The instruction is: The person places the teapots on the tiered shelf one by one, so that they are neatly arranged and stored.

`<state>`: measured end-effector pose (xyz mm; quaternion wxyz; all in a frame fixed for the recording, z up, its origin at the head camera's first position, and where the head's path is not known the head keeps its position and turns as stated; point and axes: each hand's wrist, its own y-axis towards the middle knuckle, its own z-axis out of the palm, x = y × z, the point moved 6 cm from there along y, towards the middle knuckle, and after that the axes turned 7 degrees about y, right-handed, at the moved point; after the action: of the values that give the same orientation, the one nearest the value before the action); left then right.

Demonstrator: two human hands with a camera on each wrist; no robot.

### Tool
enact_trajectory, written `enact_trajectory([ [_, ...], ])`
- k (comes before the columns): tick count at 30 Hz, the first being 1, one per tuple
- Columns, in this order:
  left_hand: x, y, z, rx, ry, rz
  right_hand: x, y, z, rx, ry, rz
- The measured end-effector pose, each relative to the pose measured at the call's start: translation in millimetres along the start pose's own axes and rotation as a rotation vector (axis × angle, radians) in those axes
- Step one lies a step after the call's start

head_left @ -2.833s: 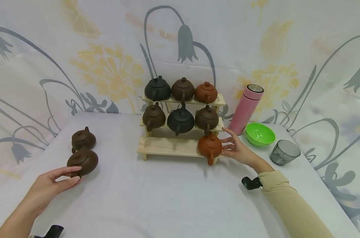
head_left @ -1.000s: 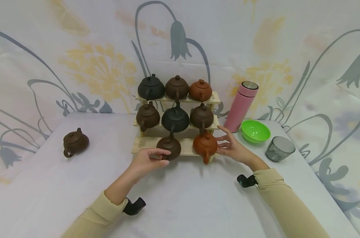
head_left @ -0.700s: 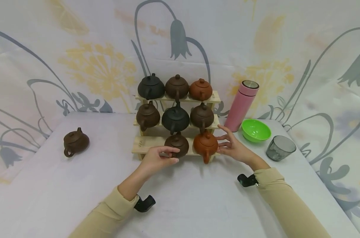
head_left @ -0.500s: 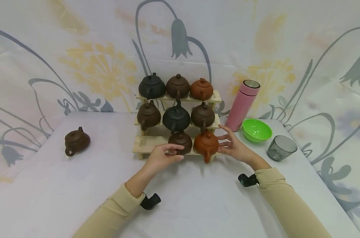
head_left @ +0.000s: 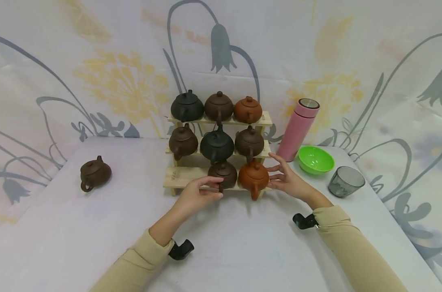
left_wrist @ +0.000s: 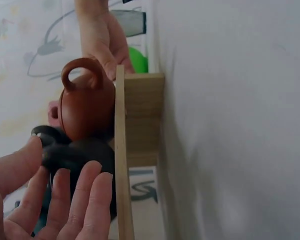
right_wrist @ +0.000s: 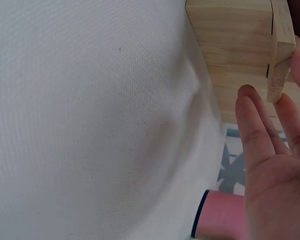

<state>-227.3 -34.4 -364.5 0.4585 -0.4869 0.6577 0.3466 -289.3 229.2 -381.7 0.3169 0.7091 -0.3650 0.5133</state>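
Observation:
A dark brown teapot (head_left: 226,171) sits on the bottom tier of a wooden three-tier rack (head_left: 184,176), beside an orange-red teapot (head_left: 252,180). My left hand (head_left: 197,198) is at the brown teapot's handle. In the left wrist view, the left hand (left_wrist: 65,215) has its fingers nearly straight and its thumb apart from them, with the handle between. My right hand (head_left: 292,184) reaches to the rack's right end, fingers extended close by the orange-red teapot. In the right wrist view, fingertips (right_wrist: 247,97) lie right at the board's end.
Several black, brown and orange-red teapots fill the upper two tiers, among them a black teapot (head_left: 217,145). Another brown teapot (head_left: 95,173) stands on the table at left. A pink flask (head_left: 297,132), green bowl (head_left: 316,161) and grey glass (head_left: 346,182) stand right of the rack.
My left hand has carried the brown teapot from the table's left onto the bottom tier and slid it rightward; its fingers have now loosened and drawn back slightly. My right hand has stayed at the rack.

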Motion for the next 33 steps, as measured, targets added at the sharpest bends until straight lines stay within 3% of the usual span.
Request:
enact_trajectory([
  [7, 9.3, -14.7, -32.0, -0.008, 0.045, 0.045, -1.6, 0.1, -1.8, -0.002, -0.001, 0.013],
  [11, 17.9, -24.8, -55.4, -0.057, 0.087, 0.055, 0.0, 0.8, -1.4, 0.004, 0.005, -0.007],
  [16, 28.6, -40.9, -90.4, -0.174, 0.152, 0.036, -1.0, 0.2, 0.0, 0.003, 0.013, -0.003],
  [19, 35.3, -52.9, -113.7, -0.245, 0.183, -0.011, -1.7, -0.4, 1.4, 0.007, 0.018, 0.003],
  [23, 42.8, -68.2, -141.9, -0.316, 0.172, -0.057, -2.2, -0.3, 2.0, 0.006, 0.011, 0.004],
  [28, 50.6, -84.0, -170.7, -0.406, 0.170, -0.058, -1.4, -0.3, 1.2, 0.003, 0.003, 0.007],
  [33, 90.1, -88.5, -203.3, -0.523, 0.253, -0.125, 0.3, -1.1, 1.6, 0.002, 0.001, 0.009],
])
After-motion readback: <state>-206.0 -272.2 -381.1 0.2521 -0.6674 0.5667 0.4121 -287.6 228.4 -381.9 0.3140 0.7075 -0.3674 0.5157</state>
